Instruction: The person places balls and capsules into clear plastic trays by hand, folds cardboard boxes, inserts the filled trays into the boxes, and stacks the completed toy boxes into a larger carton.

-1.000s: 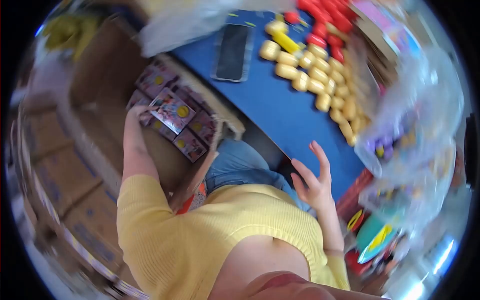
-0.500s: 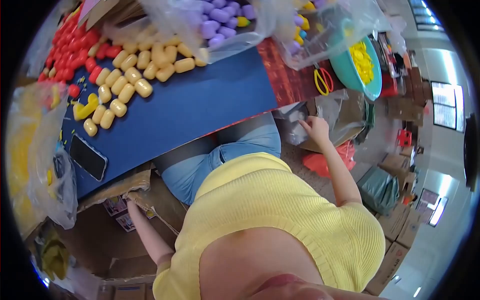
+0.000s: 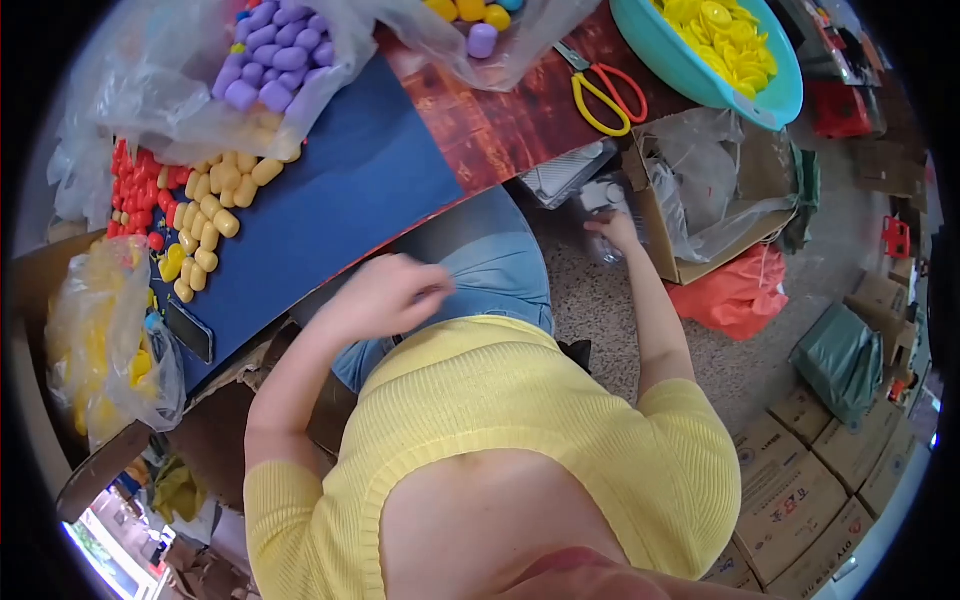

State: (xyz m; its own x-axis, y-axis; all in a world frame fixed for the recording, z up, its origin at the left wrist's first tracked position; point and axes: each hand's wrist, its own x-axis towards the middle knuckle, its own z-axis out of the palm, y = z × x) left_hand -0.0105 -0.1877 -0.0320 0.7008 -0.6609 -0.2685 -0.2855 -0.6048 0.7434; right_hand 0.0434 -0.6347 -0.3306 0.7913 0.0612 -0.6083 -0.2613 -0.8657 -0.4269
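Note:
My left hand (image 3: 392,294) hovers over my lap near the table's front edge. Its fingers are curled and slightly blurred, and whatever they may hold is hidden. Lower on the right, beside the table, my right hand (image 3: 614,231) has its fingers closed at a clear plastic package (image 3: 604,196) with something whitish in it. A second clear plastic case (image 3: 565,176) lies just left of that package, under the table edge. On the blue table top (image 3: 335,190), tan capsule-shaped pieces (image 3: 208,220) lie in a cluster beside red pieces (image 3: 140,185).
Scissors (image 3: 600,95) with yellow and red handles lie near a turquoise basin (image 3: 700,95) of yellow pieces. Purple pieces (image 3: 280,50) fill a plastic bag. A phone (image 3: 189,331) rests at the left edge. An open cardboard box (image 3: 665,235) stands right of my right hand.
My left hand has risen from the cardboard box at the lower left and moved right over my lap. My right hand remains low beside the table. The view has shifted rightward.

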